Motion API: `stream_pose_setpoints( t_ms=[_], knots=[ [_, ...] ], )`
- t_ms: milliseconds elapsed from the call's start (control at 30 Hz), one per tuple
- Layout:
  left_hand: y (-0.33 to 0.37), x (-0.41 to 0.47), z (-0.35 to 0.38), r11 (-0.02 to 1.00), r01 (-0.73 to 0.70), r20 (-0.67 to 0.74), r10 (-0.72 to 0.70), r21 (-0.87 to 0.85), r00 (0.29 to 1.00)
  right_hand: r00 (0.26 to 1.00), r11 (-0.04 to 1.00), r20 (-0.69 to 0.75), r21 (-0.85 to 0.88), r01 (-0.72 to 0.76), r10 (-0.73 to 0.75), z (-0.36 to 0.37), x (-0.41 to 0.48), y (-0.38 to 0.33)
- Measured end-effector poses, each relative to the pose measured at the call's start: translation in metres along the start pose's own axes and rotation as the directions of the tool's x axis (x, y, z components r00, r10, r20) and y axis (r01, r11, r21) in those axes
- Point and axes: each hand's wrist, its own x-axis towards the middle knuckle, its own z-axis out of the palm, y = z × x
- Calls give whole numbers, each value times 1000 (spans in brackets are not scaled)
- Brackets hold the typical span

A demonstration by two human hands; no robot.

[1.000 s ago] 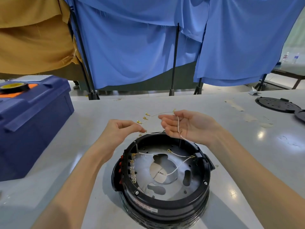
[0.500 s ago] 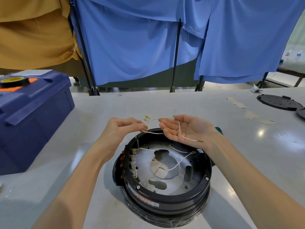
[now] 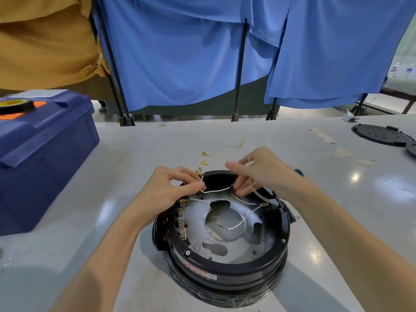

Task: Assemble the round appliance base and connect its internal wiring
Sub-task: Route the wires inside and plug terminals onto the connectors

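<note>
The round black appliance base (image 3: 225,264) lies open side up on the grey table, showing a silver metal plate (image 3: 227,224) with cut-outs and white wires clipped inside. A row of brass terminals (image 3: 182,219) runs along its left inner wall. My left hand (image 3: 171,190) pinches a thin white wire (image 3: 217,190) over the base's far rim; more wires with brass connectors (image 3: 203,163) fan up behind it. My right hand (image 3: 261,172) pinches the same wire's other end, palm turned down, with another white lead running under its fingers.
A dark blue plastic box (image 3: 42,158) with a yellow-and-black tape roll (image 3: 14,104) on its lid stands at the left. A black perforated round cover (image 3: 382,135) lies at the far right. Blue curtains on black stands hang behind the table.
My right hand has turned palm down and dropped toward the base's far rim, now pinching the wire's end. The wire hangs slack between both hands. My left hand has barely moved.
</note>
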Motion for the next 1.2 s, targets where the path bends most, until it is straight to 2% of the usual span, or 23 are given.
stream_pose_setpoints(
  t_ms=[100, 200, 367, 533, 600, 667, 767, 900, 967, 1067, 1133, 1200],
  knots=[
    [-1, -2, -1, 1000, -4, 20, 4, 9, 1000, 974, 993, -202, -70, 91, -104, 3, 2, -2],
    [0, -3, -1, 999, -34, 19, 33, 40, 999, 923, 942, -256, -249, 224, -287, 4, 5, -6],
    [3, -4, -1, 989, -106, 57, 100, 108, 993, 919, 901, -62, -233, 365, -388, 5, 9, -15],
    [4, -9, 1, 955, -111, 101, 85, 277, 991, 930, 919, 37, -147, 367, -366, 0, 8, -20],
    [6, -9, 1, 932, -119, 125, 80, 342, 989, 935, 883, 17, -324, 340, -353, 2, 9, -19],
    [7, -8, 2, 911, -133, 137, 85, 390, 987, 932, 804, 13, -501, 319, -362, 7, 7, -20],
    [5, -6, 5, 887, -128, 132, 76, 444, 988, 912, 756, 80, -533, 381, -403, 12, 7, -24],
    [3, -6, 3, 889, -147, 150, 90, 433, 985, 864, 806, 120, -317, 501, -490, 12, 8, -27],
    [4, -5, -6, 927, -160, 123, 125, 339, 985, 851, 805, 173, -275, 525, -496, 9, 9, -28],
    [0, 0, -19, 988, -102, -67, 110, 117, 992, 847, 812, 358, -296, 502, -393, 10, 10, -30],
    [-6, 2, -18, 992, -62, -155, 79, 112, 985, 834, 795, 466, -363, 486, -297, 19, 11, -31],
    [-14, 4, -10, 993, -18, -177, 38, 116, 983, 824, 779, 516, -407, 477, -235, 31, 10, -29]
  ],
)
